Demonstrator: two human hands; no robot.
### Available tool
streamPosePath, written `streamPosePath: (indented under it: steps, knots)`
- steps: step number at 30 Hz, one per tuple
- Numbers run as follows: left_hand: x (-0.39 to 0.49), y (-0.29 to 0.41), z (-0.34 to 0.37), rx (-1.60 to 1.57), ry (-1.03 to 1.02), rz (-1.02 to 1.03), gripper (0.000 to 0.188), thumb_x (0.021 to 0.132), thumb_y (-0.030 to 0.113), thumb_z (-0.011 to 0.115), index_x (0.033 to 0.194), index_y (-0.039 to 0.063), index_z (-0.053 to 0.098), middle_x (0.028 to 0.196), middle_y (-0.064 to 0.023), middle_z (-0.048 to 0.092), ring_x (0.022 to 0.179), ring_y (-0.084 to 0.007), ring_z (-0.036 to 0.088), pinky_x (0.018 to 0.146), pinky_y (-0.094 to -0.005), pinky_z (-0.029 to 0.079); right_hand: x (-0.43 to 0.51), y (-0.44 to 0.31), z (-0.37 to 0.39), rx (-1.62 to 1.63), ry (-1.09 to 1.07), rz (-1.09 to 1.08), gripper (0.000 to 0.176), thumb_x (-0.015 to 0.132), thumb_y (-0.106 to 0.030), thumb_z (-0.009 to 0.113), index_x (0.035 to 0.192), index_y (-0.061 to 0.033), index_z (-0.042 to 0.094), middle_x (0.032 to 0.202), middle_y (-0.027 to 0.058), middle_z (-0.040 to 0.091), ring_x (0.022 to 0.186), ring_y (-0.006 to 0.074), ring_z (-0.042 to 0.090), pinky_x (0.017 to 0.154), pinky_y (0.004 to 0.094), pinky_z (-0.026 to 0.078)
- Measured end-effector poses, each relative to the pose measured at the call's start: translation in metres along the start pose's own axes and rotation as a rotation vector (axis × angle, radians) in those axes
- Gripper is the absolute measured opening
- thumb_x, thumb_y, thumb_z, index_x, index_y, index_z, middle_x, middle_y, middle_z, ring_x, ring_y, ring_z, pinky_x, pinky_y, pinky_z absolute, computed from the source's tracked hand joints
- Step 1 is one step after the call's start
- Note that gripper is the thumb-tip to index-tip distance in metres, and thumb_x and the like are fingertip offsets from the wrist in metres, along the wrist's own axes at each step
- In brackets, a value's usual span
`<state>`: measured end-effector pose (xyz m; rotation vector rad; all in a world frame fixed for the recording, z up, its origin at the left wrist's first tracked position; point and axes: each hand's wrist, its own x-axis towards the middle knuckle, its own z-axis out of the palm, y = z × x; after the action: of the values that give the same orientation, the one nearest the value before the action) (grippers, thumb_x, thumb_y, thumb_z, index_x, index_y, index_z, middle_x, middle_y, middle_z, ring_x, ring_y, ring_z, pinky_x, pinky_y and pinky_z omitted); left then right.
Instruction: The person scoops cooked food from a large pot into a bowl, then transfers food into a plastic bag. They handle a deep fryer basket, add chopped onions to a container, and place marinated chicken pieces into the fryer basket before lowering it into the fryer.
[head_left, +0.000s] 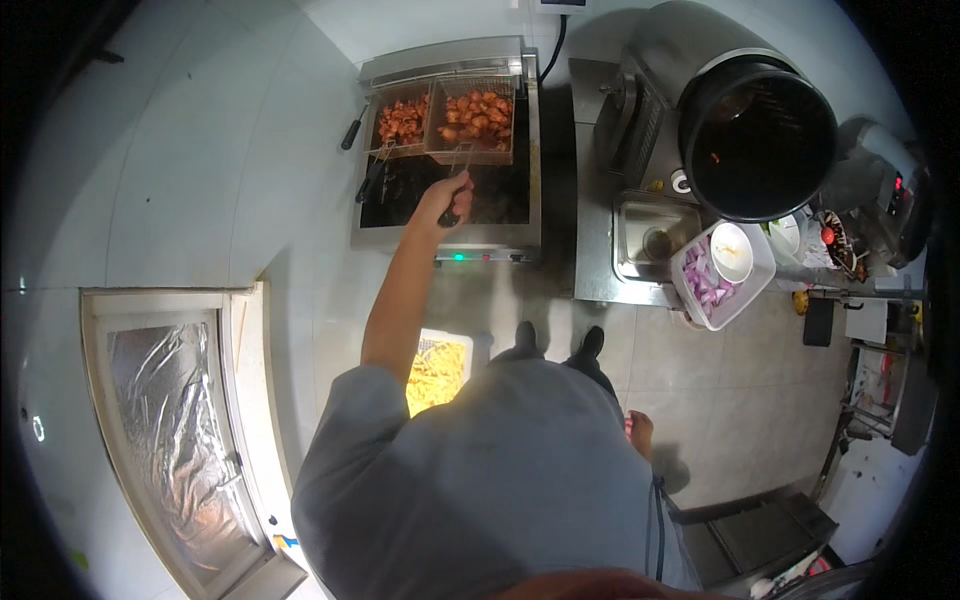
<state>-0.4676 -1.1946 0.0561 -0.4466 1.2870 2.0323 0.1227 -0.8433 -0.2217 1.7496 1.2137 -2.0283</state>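
Note:
My left hand is closed around the black handle of a wire fry basket. That basket holds browned fried pieces, probably chicken, and sits at the back of a steel deep fryer. Beside it on the left stands a second wire basket with smaller browned pieces; its black handle points towards me. Dark oil fills the fryer's well below both baskets. My right hand hangs low by my right side, its fingers partly curled and partly hidden.
To the right, a steel counter carries a large dark pot, a steel pan and a plastic tub of chopped onion with a white bowl. A crate of fries is near my feet. A framed door stands left.

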Motion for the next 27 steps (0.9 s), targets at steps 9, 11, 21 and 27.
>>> streamPosePath:
  steps: [9,11,21,27]
  knots:
    - [-0.025,0.003,-0.008,0.092,-0.061,0.082,0.026,0.101,0.030,0.060,0.090,0.006,0.055,0.060,0.0015,0.047,0.046,-0.0103,0.044,0.043,-0.0270,0.034,0.014,0.004,0.009,-0.511,-0.033,-0.200,0.021,0.094,-0.017,0.054,0.102,-0.0037,0.068,0.076,0.0073,0.062,0.062,0.0188,0.057,0.056,0.0340,0.049]
    - [-0.009,-0.006,-0.009,0.141,0.000,0.034,0.025,0.101,0.028,0.059,0.088,0.007,0.055,0.060,0.0019,0.048,0.046,-0.0095,0.044,0.043,-0.0268,0.035,0.010,0.004,0.026,-0.360,0.015,-0.224,0.020,0.092,-0.013,0.054,0.096,-0.0016,0.070,0.076,0.0062,0.061,0.068,0.0169,0.055,0.062,0.0331,0.048]
    - [-0.059,0.019,-0.024,0.134,-0.175,0.128,0.027,0.098,0.034,0.063,0.090,0.009,0.055,0.060,0.0024,0.045,0.046,-0.0114,0.043,0.043,-0.0278,0.033,0.012,-0.003,0.049,-0.217,0.145,-0.225,0.020,0.090,-0.012,0.060,0.098,0.0016,0.072,0.079,0.0057,0.065,0.068,0.0177,0.057,0.065,0.0338,0.050]
    - [-0.004,-0.020,-0.027,0.159,-0.092,0.048,0.023,0.095,0.021,0.067,0.081,0.009,0.054,0.059,0.0003,0.050,0.047,-0.0105,0.047,0.043,-0.0266,0.036,0.029,0.002,0.052,-0.382,0.026,-0.228,0.030,0.095,-0.018,0.053,0.105,0.0037,0.071,0.092,0.0117,0.071,0.085,0.0226,0.063,0.080,0.0348,0.051]
